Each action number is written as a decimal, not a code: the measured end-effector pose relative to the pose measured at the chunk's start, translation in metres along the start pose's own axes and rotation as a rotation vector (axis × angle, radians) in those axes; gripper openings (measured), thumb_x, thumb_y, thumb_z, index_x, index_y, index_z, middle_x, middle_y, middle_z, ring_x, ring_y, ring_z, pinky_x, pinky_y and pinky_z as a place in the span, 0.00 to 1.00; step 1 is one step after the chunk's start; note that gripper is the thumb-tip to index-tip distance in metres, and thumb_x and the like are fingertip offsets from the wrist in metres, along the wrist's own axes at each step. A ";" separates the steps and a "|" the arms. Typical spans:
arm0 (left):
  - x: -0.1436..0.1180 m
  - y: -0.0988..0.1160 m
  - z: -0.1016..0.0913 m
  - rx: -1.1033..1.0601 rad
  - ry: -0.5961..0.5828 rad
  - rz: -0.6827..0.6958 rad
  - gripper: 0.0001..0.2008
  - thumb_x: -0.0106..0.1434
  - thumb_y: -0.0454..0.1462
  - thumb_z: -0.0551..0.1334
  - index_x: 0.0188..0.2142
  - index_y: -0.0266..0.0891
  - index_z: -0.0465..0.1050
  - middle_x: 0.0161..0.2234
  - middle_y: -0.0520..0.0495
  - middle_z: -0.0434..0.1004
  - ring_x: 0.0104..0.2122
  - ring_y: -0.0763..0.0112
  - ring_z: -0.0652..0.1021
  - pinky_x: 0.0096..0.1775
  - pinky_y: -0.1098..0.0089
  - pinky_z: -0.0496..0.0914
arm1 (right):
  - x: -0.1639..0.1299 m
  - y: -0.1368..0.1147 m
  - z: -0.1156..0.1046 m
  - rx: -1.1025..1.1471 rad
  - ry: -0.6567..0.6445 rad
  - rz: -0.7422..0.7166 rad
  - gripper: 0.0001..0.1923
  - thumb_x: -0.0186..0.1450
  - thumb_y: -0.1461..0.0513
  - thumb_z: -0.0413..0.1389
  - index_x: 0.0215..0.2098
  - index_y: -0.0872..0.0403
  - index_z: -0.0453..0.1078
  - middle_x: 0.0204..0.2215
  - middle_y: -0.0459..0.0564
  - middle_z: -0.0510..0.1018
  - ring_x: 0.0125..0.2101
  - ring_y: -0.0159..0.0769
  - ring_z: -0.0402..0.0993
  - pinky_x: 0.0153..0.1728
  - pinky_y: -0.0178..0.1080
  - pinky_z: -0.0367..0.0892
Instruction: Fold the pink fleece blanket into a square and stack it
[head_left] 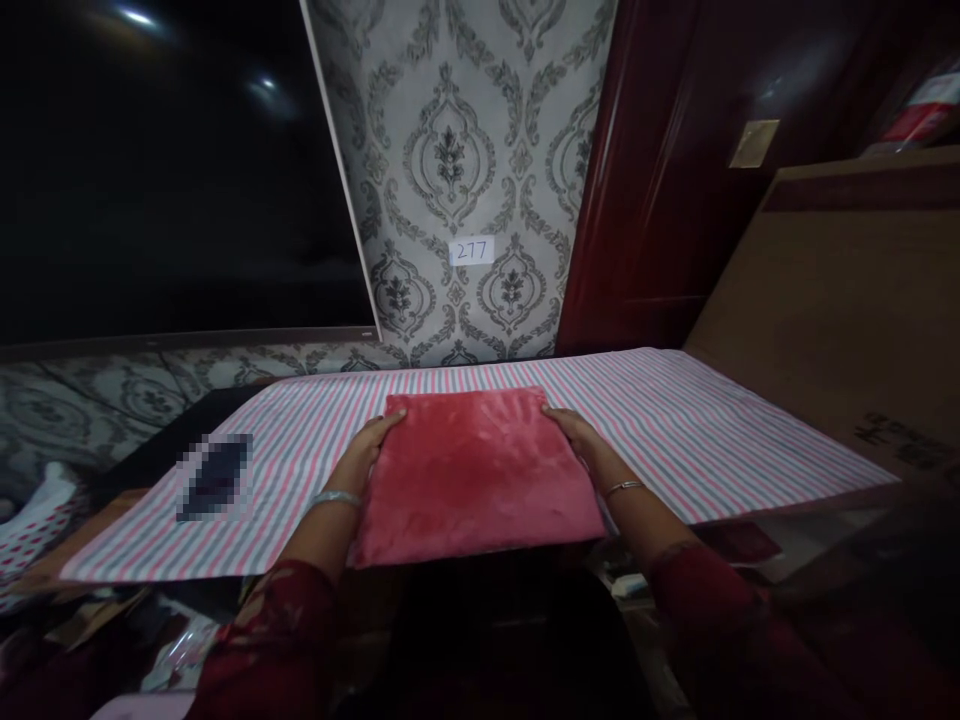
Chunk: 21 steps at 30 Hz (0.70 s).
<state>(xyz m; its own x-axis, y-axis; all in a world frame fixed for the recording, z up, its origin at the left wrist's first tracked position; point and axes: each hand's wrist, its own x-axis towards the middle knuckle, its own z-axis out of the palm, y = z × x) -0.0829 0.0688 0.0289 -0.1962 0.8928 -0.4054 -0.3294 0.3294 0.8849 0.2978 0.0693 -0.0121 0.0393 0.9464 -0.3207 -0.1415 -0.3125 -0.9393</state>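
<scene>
Surface: striped cloth (712, 430) lying over table, patterned wallpaper (457, 150) behind.
Item: folded red cloth (476, 470) sitting mid-table, near front edge.
Left hand (367, 450): fingers curling, gripping left edge.
Right hand (585, 440): fingers gripping right edge.

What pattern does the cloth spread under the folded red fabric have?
Narrow pink, white and grey stripes, on the striped cloth under the folded red fabric, seen clearly in the head view.

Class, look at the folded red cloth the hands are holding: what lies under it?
The red cloth lies on a pink, grey and white striped sheet. Whatever is beneath that sheet is covered. Its near edge overhangs the sheet.
</scene>
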 end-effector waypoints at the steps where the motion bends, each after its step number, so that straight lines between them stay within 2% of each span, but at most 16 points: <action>1: -0.002 0.001 0.001 0.007 -0.039 -0.021 0.37 0.51 0.36 0.76 0.60 0.31 0.70 0.44 0.34 0.83 0.39 0.51 0.84 0.40 0.59 0.80 | -0.001 0.000 0.000 0.007 -0.011 0.013 0.13 0.67 0.56 0.59 0.32 0.58 0.74 0.22 0.54 0.81 0.24 0.40 0.79 0.31 0.40 0.76; 5: -0.011 0.011 -0.001 0.074 -0.217 -0.086 0.20 0.56 0.36 0.72 0.48 0.32 0.78 0.33 0.40 0.85 0.33 0.55 0.85 0.37 0.62 0.81 | -0.013 -0.009 -0.004 0.081 -0.131 0.105 0.12 0.67 0.57 0.57 0.35 0.58 0.76 0.27 0.55 0.83 0.29 0.43 0.82 0.38 0.43 0.77; 8: -0.017 0.023 -0.004 0.080 -0.233 -0.063 0.15 0.56 0.33 0.70 0.44 0.33 0.80 0.30 0.43 0.85 0.30 0.59 0.85 0.35 0.65 0.80 | -0.020 -0.024 -0.008 0.169 -0.203 0.158 0.09 0.68 0.62 0.55 0.36 0.58 0.76 0.29 0.54 0.84 0.31 0.41 0.82 0.44 0.42 0.76; 11: -0.022 0.033 -0.004 0.075 -0.239 -0.024 0.14 0.54 0.34 0.72 0.42 0.35 0.80 0.31 0.43 0.85 0.31 0.60 0.85 0.34 0.67 0.80 | -0.024 -0.036 -0.008 0.223 -0.205 0.103 0.08 0.67 0.64 0.54 0.36 0.56 0.76 0.28 0.52 0.84 0.31 0.39 0.82 0.47 0.42 0.75; 16: -0.037 0.044 0.002 0.132 -0.319 0.085 0.22 0.46 0.36 0.77 0.41 0.34 0.80 0.35 0.40 0.85 0.34 0.57 0.85 0.37 0.66 0.80 | -0.034 -0.046 -0.005 0.159 -0.202 0.037 0.08 0.66 0.60 0.59 0.36 0.57 0.76 0.30 0.54 0.85 0.33 0.40 0.83 0.46 0.41 0.76; 18: -0.046 0.053 0.001 0.137 -0.335 0.120 0.22 0.44 0.36 0.77 0.40 0.33 0.80 0.34 0.40 0.85 0.34 0.56 0.85 0.37 0.65 0.81 | -0.041 -0.054 -0.011 0.118 -0.195 -0.028 0.06 0.63 0.61 0.62 0.35 0.57 0.77 0.31 0.55 0.85 0.34 0.41 0.82 0.44 0.40 0.76; 21: -0.061 0.075 -0.003 0.100 -0.368 0.180 0.19 0.45 0.35 0.75 0.38 0.33 0.80 0.33 0.40 0.85 0.32 0.57 0.85 0.36 0.64 0.81 | -0.050 -0.074 -0.022 0.078 -0.210 -0.170 0.09 0.58 0.60 0.65 0.35 0.57 0.78 0.32 0.55 0.85 0.34 0.43 0.82 0.42 0.41 0.77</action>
<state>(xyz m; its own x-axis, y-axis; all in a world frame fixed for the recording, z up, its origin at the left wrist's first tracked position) -0.0982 0.0386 0.1196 0.1068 0.9830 -0.1494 -0.2253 0.1703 0.9593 0.3277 0.0434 0.0707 -0.1357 0.9836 -0.1191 -0.2260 -0.1477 -0.9629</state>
